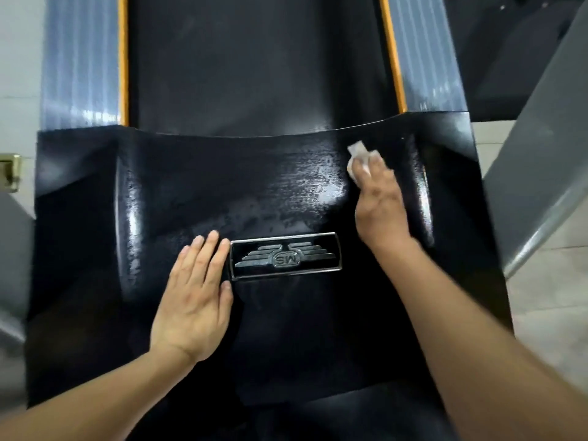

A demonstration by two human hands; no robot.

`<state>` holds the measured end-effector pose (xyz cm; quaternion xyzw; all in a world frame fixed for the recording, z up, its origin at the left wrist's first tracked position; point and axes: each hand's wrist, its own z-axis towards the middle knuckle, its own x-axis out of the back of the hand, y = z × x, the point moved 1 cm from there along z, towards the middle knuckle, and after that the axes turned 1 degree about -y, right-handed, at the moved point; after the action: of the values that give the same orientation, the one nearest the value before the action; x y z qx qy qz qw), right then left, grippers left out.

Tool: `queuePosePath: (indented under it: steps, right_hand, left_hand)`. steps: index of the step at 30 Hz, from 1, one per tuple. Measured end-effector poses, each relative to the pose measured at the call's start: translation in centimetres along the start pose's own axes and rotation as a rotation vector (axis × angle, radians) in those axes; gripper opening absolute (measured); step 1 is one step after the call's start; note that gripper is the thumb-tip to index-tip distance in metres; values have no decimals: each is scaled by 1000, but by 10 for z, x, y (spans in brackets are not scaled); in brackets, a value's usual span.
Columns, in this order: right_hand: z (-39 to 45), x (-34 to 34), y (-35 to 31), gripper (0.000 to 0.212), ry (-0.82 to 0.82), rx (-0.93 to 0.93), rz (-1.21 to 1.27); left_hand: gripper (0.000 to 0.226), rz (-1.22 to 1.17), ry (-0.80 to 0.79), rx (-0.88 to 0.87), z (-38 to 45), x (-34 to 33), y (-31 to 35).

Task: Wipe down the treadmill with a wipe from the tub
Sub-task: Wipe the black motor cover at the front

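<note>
Treadmill motor cover (178, 192): glossy black hood, fills most of the head view. Wet streaks and smears across its upper middle, reaching toward the right side.

Running belt (254, 65): black, beyond the cover, running away from the camera. Orange edge strips (122, 58) on both sides of the belt; ribbed grey side rails (81, 62) outside those.

Badge (285, 255): rectangular, chrome-framed, set in the centre of the cover. Winged emblem with two raised letters at its middle; seen from this side they read upside down, apparently "MS".

Left hand (194, 300): palm down, flat on the cover, fingers straight and close together. Fingertips lie just beside the left edge of the badge; thumb tip touches or nearly touches its lower left corner.

Right hand (380, 198): on the upper right part of the cover, near the rear edge. Fingers together, pressing down on the wipe; cannot tell whether they curl around it.

Wipe (358, 152): white, crumpled, sticking out past the fingertips of the right hand, against the cover surface next to the wet patch.

No tub or other container in view.
</note>
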<state>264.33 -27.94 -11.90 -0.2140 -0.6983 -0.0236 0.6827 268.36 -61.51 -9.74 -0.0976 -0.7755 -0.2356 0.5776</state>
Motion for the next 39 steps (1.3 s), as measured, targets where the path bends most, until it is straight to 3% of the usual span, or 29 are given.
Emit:
queuePosePath:
  steps: [5,9,11,13,15,18,21,23,27,30,32,36,38,39]
  right_hand:
    - [-97,-20,-96,61,39,-89,138]
    - [-104,-44,-200,52,-38,199,186]
    - [-118,-47,-224,50,-109,337,241]
    - [-126,-29,-211,46,-54,428,256]
    - [-126,-7,-166,40,0,328,214]
    - [-138,7,-75,58,57,-75,-19]
    - [-150,-1,-77,64,98,-265,-29]
    - [-152,-12,-136,52,117,-186,48]
    - [-189,-43,-258,49,-113,346,138]
    - [-200,-45,-243,49,-119,507,143]
    - [-200,-30,-193,45,-69,366,10]
    - [-206,3,-74,57,84,-241,-66]
    - [-208,3,-77,60,96,-381,-11]
    - [-207,0,-97,56,97,-348,25]
  left_hand:
    - [64,-34,14,-4,0,1,-1]
    - [71,-180,61,55,-10,6,-17]
    - [69,-46,66,74,-32,15,-38]
    - [66,132,25,21,-61,23,-61]
    - [67,179,-15,-25,-83,31,-76]
    - [68,123,-17,-86,-99,33,-87]
    - [73,-11,4,-29,-107,32,-90]
    - [76,-59,-6,30,-112,31,-92]
    - [78,-45,-6,39,-112,33,-94]
    - [77,-46,3,42,-112,33,-92]
    - [73,-3,10,21,-112,36,-90]
    - [62,88,2,-101,-108,32,-79]
    - [60,51,8,-77,-106,28,-76]
    - [60,36,11,-58,-105,26,-74]
